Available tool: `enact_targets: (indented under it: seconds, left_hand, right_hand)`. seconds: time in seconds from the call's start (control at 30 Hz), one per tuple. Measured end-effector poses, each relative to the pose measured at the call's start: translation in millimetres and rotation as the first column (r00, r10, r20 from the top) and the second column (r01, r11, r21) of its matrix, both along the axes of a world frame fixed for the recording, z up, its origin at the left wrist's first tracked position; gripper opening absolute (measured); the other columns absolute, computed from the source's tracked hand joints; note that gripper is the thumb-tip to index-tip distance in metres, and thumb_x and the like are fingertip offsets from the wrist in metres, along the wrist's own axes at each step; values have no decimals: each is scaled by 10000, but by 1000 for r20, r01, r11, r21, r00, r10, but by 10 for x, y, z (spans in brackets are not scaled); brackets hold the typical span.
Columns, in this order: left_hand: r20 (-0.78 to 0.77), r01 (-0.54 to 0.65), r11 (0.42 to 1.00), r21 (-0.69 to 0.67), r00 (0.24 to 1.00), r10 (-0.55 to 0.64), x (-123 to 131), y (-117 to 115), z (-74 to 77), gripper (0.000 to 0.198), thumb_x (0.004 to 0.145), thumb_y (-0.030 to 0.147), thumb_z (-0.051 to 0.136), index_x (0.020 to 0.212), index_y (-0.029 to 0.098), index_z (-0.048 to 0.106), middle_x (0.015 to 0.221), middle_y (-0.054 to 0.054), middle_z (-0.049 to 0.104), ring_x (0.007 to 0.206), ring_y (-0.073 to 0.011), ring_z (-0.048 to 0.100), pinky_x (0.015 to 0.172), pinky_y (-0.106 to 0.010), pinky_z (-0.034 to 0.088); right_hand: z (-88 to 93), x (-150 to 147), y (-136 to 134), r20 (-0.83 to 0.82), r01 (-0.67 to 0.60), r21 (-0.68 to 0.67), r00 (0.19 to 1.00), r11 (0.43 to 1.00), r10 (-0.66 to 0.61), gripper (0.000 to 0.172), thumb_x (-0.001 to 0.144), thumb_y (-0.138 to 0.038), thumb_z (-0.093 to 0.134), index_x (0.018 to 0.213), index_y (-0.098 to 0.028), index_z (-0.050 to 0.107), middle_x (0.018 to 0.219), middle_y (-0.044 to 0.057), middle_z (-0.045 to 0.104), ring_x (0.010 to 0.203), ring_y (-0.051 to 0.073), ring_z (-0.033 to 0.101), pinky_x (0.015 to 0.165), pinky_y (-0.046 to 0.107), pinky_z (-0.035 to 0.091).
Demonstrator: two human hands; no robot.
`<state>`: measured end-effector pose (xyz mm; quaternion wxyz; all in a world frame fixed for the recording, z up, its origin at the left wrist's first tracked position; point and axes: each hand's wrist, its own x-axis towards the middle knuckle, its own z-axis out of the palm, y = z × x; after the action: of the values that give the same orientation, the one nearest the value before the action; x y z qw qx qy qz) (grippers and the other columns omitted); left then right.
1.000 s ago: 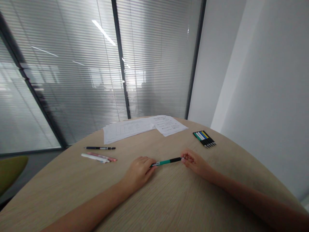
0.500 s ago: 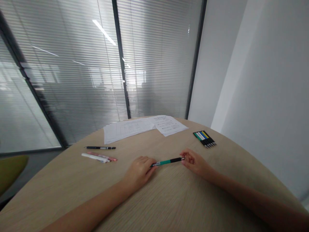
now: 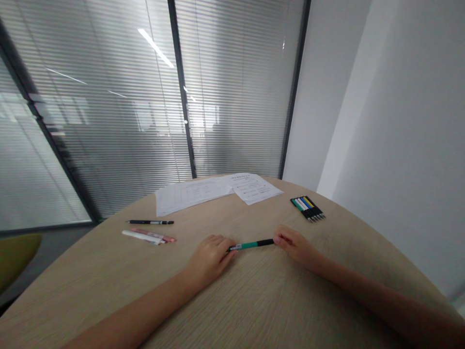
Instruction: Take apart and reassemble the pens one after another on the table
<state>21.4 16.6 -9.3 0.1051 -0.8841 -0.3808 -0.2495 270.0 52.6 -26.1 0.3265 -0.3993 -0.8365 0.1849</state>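
Note:
A green pen with a black grip (image 3: 250, 245) lies nearly level between my hands, just over the table. My left hand (image 3: 212, 254) is closed on its clip end, thumb and fingers pinching it. At the other end, my right hand (image 3: 292, 245) has its fingers curled around the tip, which they hide. Ahead of my right hand lies a row of several pens (image 3: 308, 209) with green, white, blue and yellow barrels and black grips. Left of my left hand are a black pen (image 3: 150, 222), a pink pen (image 3: 154, 234) and a white pen (image 3: 140, 236).
Printed sheets of paper (image 3: 192, 195) lie at the far side of the round wooden table (image 3: 232, 310). Behind it stands a glass partition with blinds (image 3: 236, 97), and a white wall (image 3: 410, 106) rises at the right. A yellow-green chair (image 3: 18, 257) shows at the left.
My right hand's fingers have closed over the pen's tip, which showed before. The left hand and the pen have barely moved.

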Motion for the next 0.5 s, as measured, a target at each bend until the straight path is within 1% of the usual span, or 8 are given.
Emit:
enact_targets:
  seconds: [0.1,0.17,0.23,0.3,0.37,0.5]
  left_hand:
    - [-15,-5,1000,0,1000,5,0,-5,8,221,828,247,356,823,143,551,696,-59,615,637,-166,551,582,-292,437]
    - [-18,-10,1000,-4,1000,10,2,-8,17,214,825,240,364,822,138,551,695,-62,616,638,-168,553,579,-292,439]
    - [-13,-15,1000,-7,1000,15,6,-8,24,214,824,239,365,814,136,552,689,-63,617,636,-168,556,578,-291,441]
    - [-12,-21,1000,-10,1000,21,10,-7,27,209,823,235,367,815,136,551,688,-62,618,639,-169,557,581,-291,442]
    - [-15,-34,999,-9,999,34,12,-5,24,199,819,232,375,820,137,550,691,-61,617,642,-171,557,583,-293,442]
    - [-15,-42,999,-6,999,42,9,-4,13,191,817,232,383,822,137,549,696,-59,616,647,-171,558,587,-297,440]
  right_hand:
    - [3,-3,0,13,-9,19,1000,1000,9,260,820,-295,333,580,-194,341,613,-17,415,587,121,406,555,247,336]
    - [0,-2,-1,4,-4,10,1000,1000,4,250,820,-297,332,595,-194,366,619,-14,429,594,123,416,562,250,340]
    - [-8,-4,-1,-30,7,-38,1000,999,-8,191,812,-301,349,674,-193,426,630,-14,449,595,122,431,559,248,346]
    - [-18,-9,0,-92,13,-112,995,994,-24,139,794,-308,380,796,-189,451,626,-21,453,568,116,432,530,238,346]
    - [-26,-17,1,-140,8,-171,990,985,-32,160,771,-317,413,850,-182,443,590,-38,425,524,107,412,489,223,334]
    - [-32,-19,10,-124,0,-180,992,984,-23,131,763,-310,429,780,-181,448,538,-59,376,486,91,379,463,208,306]
